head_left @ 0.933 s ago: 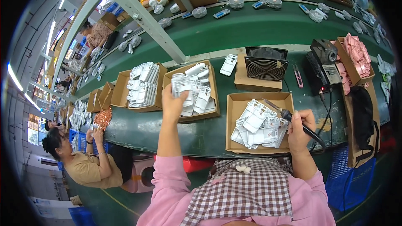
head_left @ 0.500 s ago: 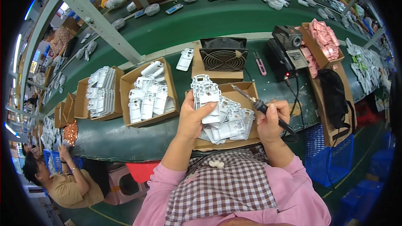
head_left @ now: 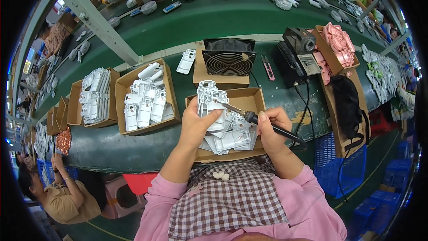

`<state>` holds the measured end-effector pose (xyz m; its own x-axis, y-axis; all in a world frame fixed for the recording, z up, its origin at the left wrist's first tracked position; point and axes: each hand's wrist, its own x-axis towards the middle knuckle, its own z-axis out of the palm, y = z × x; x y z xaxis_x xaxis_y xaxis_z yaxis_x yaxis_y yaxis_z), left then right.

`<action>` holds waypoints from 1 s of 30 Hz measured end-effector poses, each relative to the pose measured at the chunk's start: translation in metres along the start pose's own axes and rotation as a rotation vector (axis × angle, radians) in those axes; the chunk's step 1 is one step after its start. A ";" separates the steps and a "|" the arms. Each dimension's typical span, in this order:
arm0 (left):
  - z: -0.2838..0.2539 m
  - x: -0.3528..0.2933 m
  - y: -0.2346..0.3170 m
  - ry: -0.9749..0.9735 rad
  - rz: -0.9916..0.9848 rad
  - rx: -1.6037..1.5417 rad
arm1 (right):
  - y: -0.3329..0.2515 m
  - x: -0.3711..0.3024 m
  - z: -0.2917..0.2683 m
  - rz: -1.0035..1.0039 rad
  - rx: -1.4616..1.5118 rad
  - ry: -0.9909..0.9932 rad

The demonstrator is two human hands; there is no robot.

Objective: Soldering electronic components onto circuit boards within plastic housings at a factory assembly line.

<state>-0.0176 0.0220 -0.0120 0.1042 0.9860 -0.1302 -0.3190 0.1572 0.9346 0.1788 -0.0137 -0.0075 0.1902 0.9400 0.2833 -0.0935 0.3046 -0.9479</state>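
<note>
A small stack of white plastic housings (head_left: 213, 94) is gripped in my left hand (head_left: 195, 124), thumb across the top piece. My right hand (head_left: 273, 129) holds a soldering iron (head_left: 251, 117) by its dark handle. Its thin metal tip points left and reaches the upper housing; whether it touches cannot be made out. Below both hands, a shallow cardboard box (head_left: 249, 101) contains more white housings (head_left: 234, 137), lying loosely over one another.
Behind the box stands a black fan (head_left: 228, 58). To its right are pink-handled snips (head_left: 268, 68) and a black soldering station (head_left: 294, 62). Boxes of white parts (head_left: 147, 100) stand left, pink parts (head_left: 337, 44) far right. A co-worker (head_left: 62, 192) sits at left.
The soldering iron has moved left, its tip going from above the box to the housing in my left hand. The whole view has shifted slightly.
</note>
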 end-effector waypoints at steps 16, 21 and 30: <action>0.001 0.000 0.004 0.013 -0.037 -0.004 | -0.001 0.002 0.001 0.033 -0.060 0.006; 0.000 0.000 0.004 0.010 -0.044 -0.015 | 0.000 0.001 0.001 0.039 -0.043 0.001; 0.003 -0.002 0.004 0.004 -0.062 -0.035 | -0.004 0.001 0.002 0.032 -0.011 -0.018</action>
<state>-0.0163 0.0209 -0.0070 0.1214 0.9745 -0.1889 -0.3445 0.2199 0.9127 0.1771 -0.0134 -0.0034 0.1699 0.9519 0.2549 -0.0884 0.2724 -0.9581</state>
